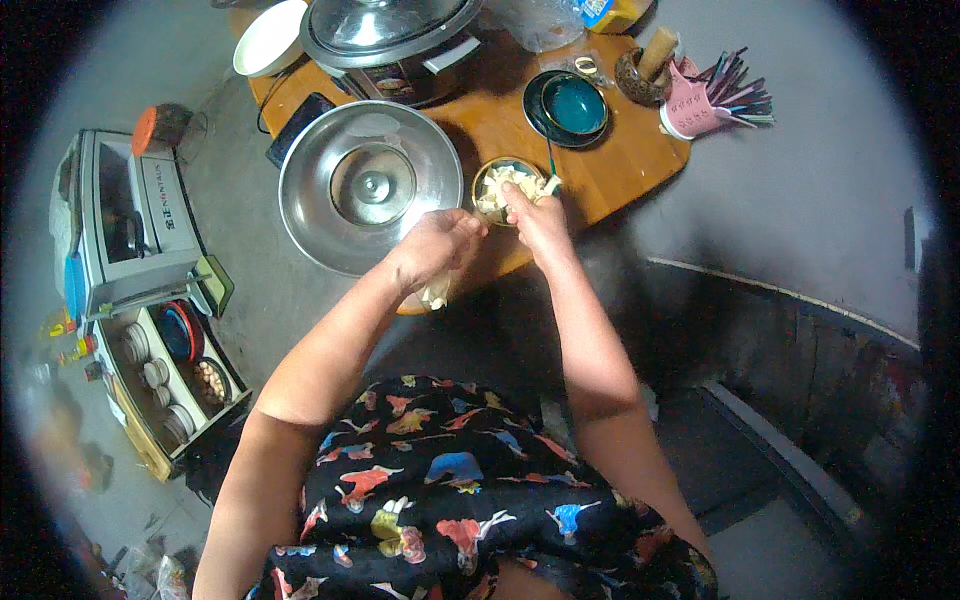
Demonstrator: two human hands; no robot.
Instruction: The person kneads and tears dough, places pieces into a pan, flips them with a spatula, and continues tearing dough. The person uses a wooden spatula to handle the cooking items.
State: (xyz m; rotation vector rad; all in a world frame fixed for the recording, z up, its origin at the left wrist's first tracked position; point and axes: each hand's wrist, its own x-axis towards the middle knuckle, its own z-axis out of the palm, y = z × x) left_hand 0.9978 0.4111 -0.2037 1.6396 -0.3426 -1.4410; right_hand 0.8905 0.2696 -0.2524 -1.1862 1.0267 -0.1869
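A small gold-rimmed bowl heaped with pale cut pieces stands near the front edge of the wooden table. My right hand is at the bowl's near right side, its thumb over the pieces. A pale piece shows beside its curled fingers; whether they grip it is unclear. A thin dark green strip runs from the plate towards this hand. My left hand is left of the bowl, by the steel basin's rim, fingertips pinched together; anything between them is hidden. Pale scraps lie below it at the table edge.
A wide steel basin stands left of the bowl, a lidded electric cooker behind it. Further right are a teal bowl on a dark plate, a mortar with pestle, and a pink chopstick holder.
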